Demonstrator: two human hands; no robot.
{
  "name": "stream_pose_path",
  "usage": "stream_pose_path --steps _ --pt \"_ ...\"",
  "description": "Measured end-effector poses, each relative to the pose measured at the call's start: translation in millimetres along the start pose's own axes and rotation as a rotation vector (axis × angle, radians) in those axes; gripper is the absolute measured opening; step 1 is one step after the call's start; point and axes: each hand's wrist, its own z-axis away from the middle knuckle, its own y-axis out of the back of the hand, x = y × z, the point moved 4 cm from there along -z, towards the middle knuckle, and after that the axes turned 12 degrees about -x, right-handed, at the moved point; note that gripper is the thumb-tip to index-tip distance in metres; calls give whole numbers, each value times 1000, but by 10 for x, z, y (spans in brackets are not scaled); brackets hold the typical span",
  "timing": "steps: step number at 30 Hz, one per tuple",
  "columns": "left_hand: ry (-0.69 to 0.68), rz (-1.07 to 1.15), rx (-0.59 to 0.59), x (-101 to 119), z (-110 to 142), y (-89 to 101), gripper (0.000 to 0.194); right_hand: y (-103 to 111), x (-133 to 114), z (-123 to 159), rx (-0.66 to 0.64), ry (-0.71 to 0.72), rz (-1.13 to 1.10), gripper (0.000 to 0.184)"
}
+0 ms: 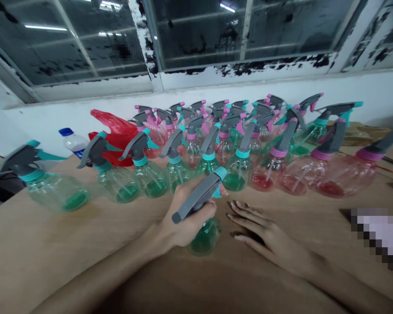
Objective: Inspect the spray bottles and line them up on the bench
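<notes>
My left hand (186, 213) is wrapped round the neck of a green spray bottle (203, 239), whose grey trigger head with a turquoise nozzle points up and away to the right. The bottle stands on the wooden table (144, 279) close to me. Its collar is hidden by my fingers. To the right of it, my right hand (265, 233) lies palm down on the table with fingers stretched out, holding nothing. Just beyond my hands, a row of spray bottles runs across, green with turquoise collars such as one bottle (237, 176), and pink ones such as another (263, 174).
More spray bottles (191, 146) crowd behind the front row, near the white wall (108, 98). A red plastic bag (114, 126) and a blue-capped bottle (74, 140) stand at the back left. Brown cardboard (363, 133) lies at the back right; a blurred-out object (380, 235) is at right.
</notes>
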Motion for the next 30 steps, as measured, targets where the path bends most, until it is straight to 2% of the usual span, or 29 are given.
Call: stream_pose_path --steps 7,11,15,20,23,30 --pt "-71 -6 -21 28 -24 10 16 -27 42 5 26 22 -7 48" --pt "-64 22 -9 -34 -13 -26 18 -37 48 0 8 24 -5 47" --pt "-33 28 18 -76 2 -51 12 -1 20 -2 3 11 -39 46" --pt "-6 20 17 -65 2 -55 30 -1 16 -2 -14 9 -18 47" --pt "-8 12 20 -58 -3 -51 34 -26 32 -2 -31 8 10 47" --pt "-31 21 29 -26 3 -44 26 -14 28 0 -12 10 -7 47"
